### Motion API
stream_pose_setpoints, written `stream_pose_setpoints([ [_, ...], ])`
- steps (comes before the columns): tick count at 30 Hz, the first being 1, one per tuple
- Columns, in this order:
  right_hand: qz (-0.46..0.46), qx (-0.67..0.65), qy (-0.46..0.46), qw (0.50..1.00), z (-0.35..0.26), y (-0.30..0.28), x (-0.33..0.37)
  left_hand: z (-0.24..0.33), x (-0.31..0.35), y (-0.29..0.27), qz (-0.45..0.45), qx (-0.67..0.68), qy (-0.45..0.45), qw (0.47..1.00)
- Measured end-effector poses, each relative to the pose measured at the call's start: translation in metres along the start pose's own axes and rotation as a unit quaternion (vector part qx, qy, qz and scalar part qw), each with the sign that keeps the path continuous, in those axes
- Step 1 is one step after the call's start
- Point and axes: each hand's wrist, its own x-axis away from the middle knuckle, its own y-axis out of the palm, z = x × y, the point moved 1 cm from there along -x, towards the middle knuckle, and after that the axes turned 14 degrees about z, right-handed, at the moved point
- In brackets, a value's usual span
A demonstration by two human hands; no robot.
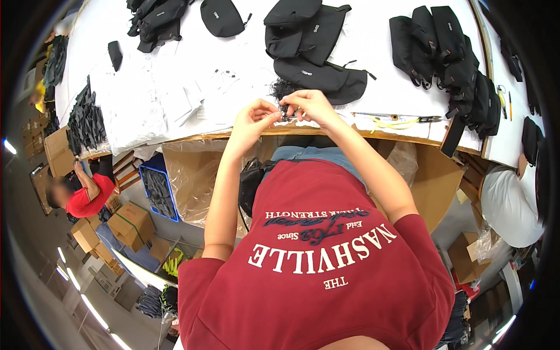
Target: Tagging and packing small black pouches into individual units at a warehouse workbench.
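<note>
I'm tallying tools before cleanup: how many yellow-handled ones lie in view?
2. One yellow-handled tool lies on the table, right of the right hand; a second yellow-handled tool lies at far right, beyond the black pouches. Others may be hidden.

The dark red T-shirt (318, 248) bore the largest lettering, inverted in the head view; white capitals ran there in a broad curved row, with smaller white words about it and dark script among them; one separate black pouch (223, 18) carried a small white printed mark; similar white marks stood on black pouches in the middle pile (321, 41) and the right-hand pile (448, 44).
</note>
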Motion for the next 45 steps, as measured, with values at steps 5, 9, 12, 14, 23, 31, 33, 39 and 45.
stream_pose_setpoints([
  [5,0.008,0.039,-0.081,0.996,-0.006,-0.006,-0.003,-0.007,-0.013,-0.018,0.003,0.06,-0.028,0.998],
  [9,0.047,0.086,-0.089,0.991,-0.002,-0.015,-0.002,-0.013,-0.029,-0.026,-0.011,0.067,-0.022,0.997],
  [12,0.04,0.055,-0.064,0.996,-0.008,-0.014,0.006,-0.013,-0.036,-0.02,-0.029,0.023,0.008,0.999],
  [14,0.048,0.039,-0.056,0.997,-0.012,-0.011,0.012,-0.005,-0.031,-0.007,-0.053,0.006,0.038,0.998],
  [23,0.103,0.05,-0.101,0.988,-0.014,-0.014,0.021,-0.011,-0.032,-0.001,-0.099,0.007,0.021,0.995],
  [31,0.184,0.389,-0.221,0.875,-0.018,-0.004,0.032,0.011,-0.021,-0.013,-0.042,-0.052,0.103,0.992],
  [33,0.136,0.342,-0.328,0.87,-0.026,0.007,0.035,0.018,-0.021,-0.013,-0.082,-0.034,0.104,0.991],
  [39,0.05,0.259,-0.277,0.924,-0.054,0.032,0.027,0.04,-0.02,-0.022,-0.053,-0.007,0.167,0.984],
  [45,0.045,0.182,-0.318,0.93,-0.073,0.038,0.032,-0.014,-0.042,-0.052,0.164,-0.106,0.106,0.975],
])
